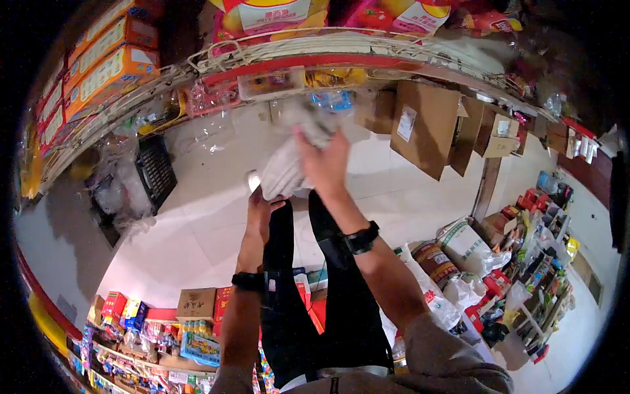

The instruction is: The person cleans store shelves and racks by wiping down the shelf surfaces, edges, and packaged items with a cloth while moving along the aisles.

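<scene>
A light grey cloth (283, 168), bunched and partly blurred, hangs between my hands in the middle of the view. My right hand (325, 161) grips its upper part, fingers pointing up toward the shelf edge. Lower down and to the left, my left hand (262, 205) is closed at the cloth's lower end, beside a small bright white round thing (253, 180) that I cannot make out. Both wrists wear black bands.
A shelf with a red edge (262, 71) crosses the top, holding bright packets. Open cardboard boxes (425, 125) stand at upper right. A black crate (156, 172) is at left. White sacks (467, 244) and crowded shelves lie at lower right. Stocked shelves (167, 361) fill the lower left.
</scene>
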Motion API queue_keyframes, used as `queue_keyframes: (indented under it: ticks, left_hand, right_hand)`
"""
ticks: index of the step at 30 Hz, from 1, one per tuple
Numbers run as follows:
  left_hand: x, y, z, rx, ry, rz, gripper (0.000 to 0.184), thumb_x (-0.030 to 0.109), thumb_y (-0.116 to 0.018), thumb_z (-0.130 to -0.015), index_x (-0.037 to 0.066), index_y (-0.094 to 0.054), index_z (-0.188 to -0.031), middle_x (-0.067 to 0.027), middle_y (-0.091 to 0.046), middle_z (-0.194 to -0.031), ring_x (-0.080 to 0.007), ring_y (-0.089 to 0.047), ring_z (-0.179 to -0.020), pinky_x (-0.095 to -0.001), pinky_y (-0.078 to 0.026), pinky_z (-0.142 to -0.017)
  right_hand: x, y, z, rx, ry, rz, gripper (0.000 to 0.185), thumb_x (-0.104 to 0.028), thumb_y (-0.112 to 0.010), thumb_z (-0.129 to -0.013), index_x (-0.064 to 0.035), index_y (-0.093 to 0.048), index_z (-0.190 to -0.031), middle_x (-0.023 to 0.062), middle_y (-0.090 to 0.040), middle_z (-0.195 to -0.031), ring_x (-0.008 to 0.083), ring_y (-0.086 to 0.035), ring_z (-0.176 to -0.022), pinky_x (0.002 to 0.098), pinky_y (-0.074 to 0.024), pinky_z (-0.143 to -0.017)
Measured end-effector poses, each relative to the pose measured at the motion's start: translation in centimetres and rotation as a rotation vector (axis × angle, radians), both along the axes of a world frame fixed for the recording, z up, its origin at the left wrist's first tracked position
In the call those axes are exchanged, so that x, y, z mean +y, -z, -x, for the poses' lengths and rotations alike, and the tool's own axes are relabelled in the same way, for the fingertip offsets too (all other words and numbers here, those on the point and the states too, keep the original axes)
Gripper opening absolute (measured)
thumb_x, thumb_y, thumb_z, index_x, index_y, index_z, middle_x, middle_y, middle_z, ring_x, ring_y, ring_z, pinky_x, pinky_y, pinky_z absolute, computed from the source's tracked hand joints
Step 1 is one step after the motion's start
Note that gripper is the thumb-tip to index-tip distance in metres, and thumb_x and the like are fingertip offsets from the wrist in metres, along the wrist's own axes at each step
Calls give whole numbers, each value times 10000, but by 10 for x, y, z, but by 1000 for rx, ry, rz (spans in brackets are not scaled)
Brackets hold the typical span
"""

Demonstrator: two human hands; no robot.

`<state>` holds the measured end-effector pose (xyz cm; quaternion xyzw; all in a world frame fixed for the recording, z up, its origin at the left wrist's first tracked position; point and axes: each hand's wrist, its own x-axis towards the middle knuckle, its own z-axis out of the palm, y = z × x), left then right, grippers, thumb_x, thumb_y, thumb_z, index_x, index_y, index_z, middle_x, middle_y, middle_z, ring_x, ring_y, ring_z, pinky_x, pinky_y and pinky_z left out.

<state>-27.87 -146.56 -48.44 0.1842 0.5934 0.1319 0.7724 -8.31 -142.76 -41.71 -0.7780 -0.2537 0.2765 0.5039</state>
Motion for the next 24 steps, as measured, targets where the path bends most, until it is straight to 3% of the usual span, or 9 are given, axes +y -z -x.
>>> queue_keyframes:
  ticks: [3,5,7,8,10,12,15,21,24]
  left_hand:
    - [9,11,10,-110,102,-92,315,181,-486,-1010,46,-601,-1270,-92,-714,-1055,-190,-697,-926,-309,-570,-822]
    - [10,4,10,-99,77,-124,300,168,-456,-1012,62,-630,-1233,-92,-714,-1042,-180,-692,-903,-297,-564,-822]
    - [17,3,11,-51,116,-157,299,183,-451,-1018,58,-630,-1223,-95,-713,-1047,-185,-690,-916,-303,-556,-839]
    - [15,12,20,-121,165,-182,376,336,-474,-1058,49,-569,-1280,-109,-670,-1174,-211,-653,-1072,-354,-505,-967]
    - [13,5,15,-126,173,-213,387,344,-480,-1055,46,-563,-1287,-108,-664,-1185,-215,-646,-1089,-357,-501,-976]
    - [10,7,8,-128,187,-231,407,354,-485,-1052,37,-553,-1298,-108,-657,-1196,-226,-641,-1111,-369,-494,-996]
    - [-2,0,-23,-65,144,-232,302,204,-465,-1014,39,-628,-1208,-107,-703,-1080,-191,-685,-938,-303,-552,-840]
    - [-25,7,-91,40,251,-59,274,166,-460,-1024,54,-642,-1195,-93,-706,-1059,-174,-689,-920,-300,-557,-801]
    - [-29,-15,-132,-17,327,-160,266,155,-461,-1030,59,-645,-1197,-81,-707,-1059,-166,-689,-919,-296,-548,-809]
  right_hand:
    - [-15,-16,-52,169,482,-115,358,-114,-724,-918,-21,-622,-1248,17,-698,-1017,204,-656,-843,365,-533,-815]
    - [-30,-2,-111,-26,589,-232,399,-76,-703,-933,-10,-559,-1299,66,-662,-1132,193,-634,-940,327,-523,-818]
    - [-31,7,-155,-58,606,-201,456,-48,-693,-938,7,-495,-1346,123,-635,-1246,190,-623,-1019,294,-519,-816]
    - [-26,4,-168,-168,580,-216,439,-47,-695,-934,17,-510,-1326,126,-637,-1250,204,-619,-1057,308,-510,-859]
    - [-13,4,-181,-278,558,-238,422,-45,-697,-929,28,-525,-1307,130,-639,-1254,219,-614,-1095,321,-501,-902]
    - [2,14,-173,-667,481,-278,367,-117,-723,-920,52,-609,-1225,131,-695,-1158,237,-651,-1024,355,-493,-936]
    - [-14,4,-166,-551,351,-127,401,-129,-754,-890,73,-605,-1202,174,-695,-1155,274,-662,-1036,365,-494,-934]
    - [-27,-21,-181,-520,277,16,436,-107,-802,-824,53,-609,-1182,189,-713,-1080,297,-686,-990,378,-512,-904]
    - [-42,-21,-213,-365,231,-166,433,-106,-813,-814,28,-625,-1180,168,-723,-1076,270,-695,-973,365,-520,-895]
